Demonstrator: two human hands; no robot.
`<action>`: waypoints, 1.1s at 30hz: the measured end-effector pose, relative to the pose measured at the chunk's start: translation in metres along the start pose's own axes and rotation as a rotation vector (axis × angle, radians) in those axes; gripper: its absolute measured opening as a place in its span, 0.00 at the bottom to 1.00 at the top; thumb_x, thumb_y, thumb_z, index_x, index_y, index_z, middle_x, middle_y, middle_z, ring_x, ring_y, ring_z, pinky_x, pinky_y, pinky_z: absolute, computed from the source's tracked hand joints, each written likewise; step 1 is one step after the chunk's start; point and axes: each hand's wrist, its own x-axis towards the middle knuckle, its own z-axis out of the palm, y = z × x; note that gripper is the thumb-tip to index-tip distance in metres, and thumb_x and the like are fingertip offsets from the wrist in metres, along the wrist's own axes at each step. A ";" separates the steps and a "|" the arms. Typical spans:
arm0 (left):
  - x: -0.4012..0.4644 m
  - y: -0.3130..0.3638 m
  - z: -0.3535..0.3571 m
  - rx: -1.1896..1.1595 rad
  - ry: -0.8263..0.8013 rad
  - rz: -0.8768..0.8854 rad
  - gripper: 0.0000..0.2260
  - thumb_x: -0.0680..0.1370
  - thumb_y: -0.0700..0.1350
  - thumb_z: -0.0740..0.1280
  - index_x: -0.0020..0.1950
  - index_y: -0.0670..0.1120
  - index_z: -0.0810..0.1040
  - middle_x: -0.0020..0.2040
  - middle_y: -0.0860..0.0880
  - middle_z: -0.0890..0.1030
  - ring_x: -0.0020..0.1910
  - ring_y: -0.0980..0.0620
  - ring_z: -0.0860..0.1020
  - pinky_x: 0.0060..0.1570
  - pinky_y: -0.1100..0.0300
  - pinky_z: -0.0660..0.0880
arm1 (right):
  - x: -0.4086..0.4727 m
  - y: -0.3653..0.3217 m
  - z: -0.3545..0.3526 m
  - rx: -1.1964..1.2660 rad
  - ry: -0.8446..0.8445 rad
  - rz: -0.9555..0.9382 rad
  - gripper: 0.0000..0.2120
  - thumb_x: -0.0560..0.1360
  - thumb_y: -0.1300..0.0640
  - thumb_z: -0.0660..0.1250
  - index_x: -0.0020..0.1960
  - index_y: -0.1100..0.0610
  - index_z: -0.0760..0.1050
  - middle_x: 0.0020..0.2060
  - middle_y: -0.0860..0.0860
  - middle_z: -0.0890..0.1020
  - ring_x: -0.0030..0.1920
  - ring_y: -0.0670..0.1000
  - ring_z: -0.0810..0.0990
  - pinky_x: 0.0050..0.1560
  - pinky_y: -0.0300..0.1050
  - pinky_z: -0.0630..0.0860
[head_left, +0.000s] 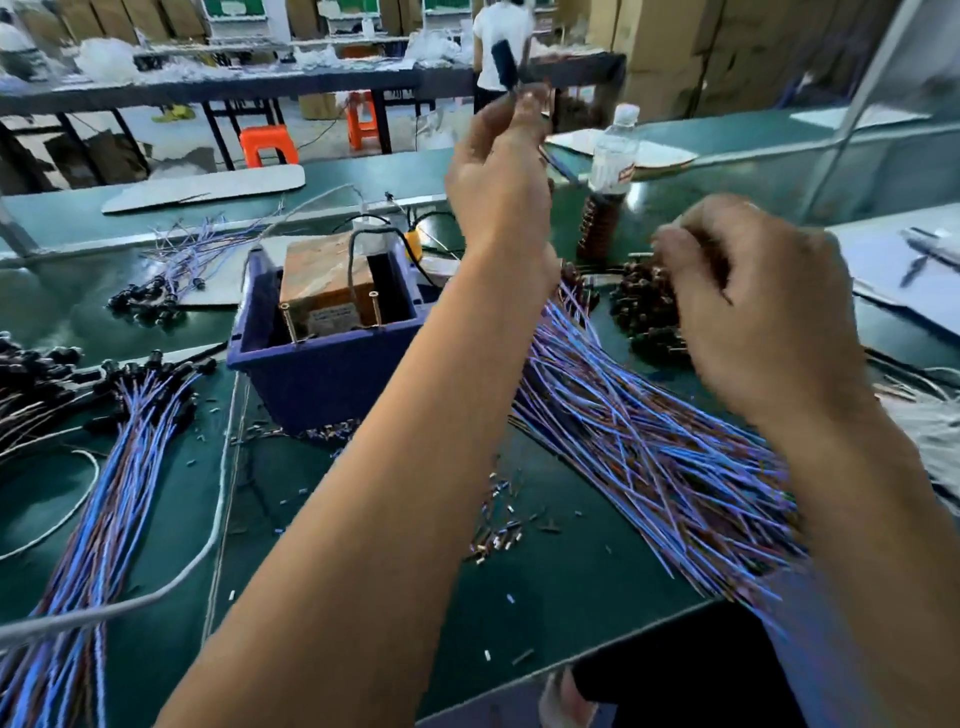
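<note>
My left hand (498, 176) is raised above the table and pinches a small black cylindrical connector (505, 61) at its fingertips. My right hand (763, 306), blurred, hovers over a heap of black connectors (644, 312). Its fingers are curled round a few of these dark pieces. The heap forms the far end of a big fanned bundle of blue, purple and brown wires (649, 441), which runs across the green table (545, 597) to its near right edge.
A blue bin (322, 374) holding a brown box device stands centre left. A second wire bundle (104, 493) with black connectors lies at the left, crossed by a white cable (156, 597). Small metal terminals (498, 535) are scattered in the middle. A water bottle (615, 150) stands behind the hands.
</note>
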 end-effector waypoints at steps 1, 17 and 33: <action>0.005 -0.004 -0.004 0.057 0.037 -0.020 0.06 0.82 0.39 0.69 0.46 0.47 0.78 0.41 0.49 0.79 0.37 0.54 0.73 0.40 0.59 0.73 | 0.001 0.009 -0.003 -0.075 -0.028 0.005 0.13 0.83 0.49 0.64 0.51 0.57 0.81 0.39 0.58 0.84 0.42 0.64 0.81 0.40 0.54 0.72; -0.011 -0.044 -0.083 1.264 -0.253 0.229 0.15 0.79 0.34 0.64 0.62 0.42 0.83 0.56 0.44 0.85 0.49 0.42 0.84 0.51 0.52 0.83 | -0.041 0.032 0.059 -0.241 -0.247 0.270 0.09 0.76 0.51 0.77 0.51 0.55 0.85 0.45 0.54 0.83 0.44 0.57 0.81 0.44 0.47 0.76; -0.062 0.093 -0.272 2.140 -0.097 -0.267 0.10 0.72 0.38 0.67 0.51 0.44 0.81 0.45 0.44 0.80 0.48 0.40 0.80 0.42 0.54 0.74 | -0.106 -0.210 0.184 0.347 -0.968 -0.031 0.08 0.74 0.60 0.66 0.37 0.54 0.73 0.39 0.58 0.84 0.42 0.64 0.82 0.40 0.58 0.81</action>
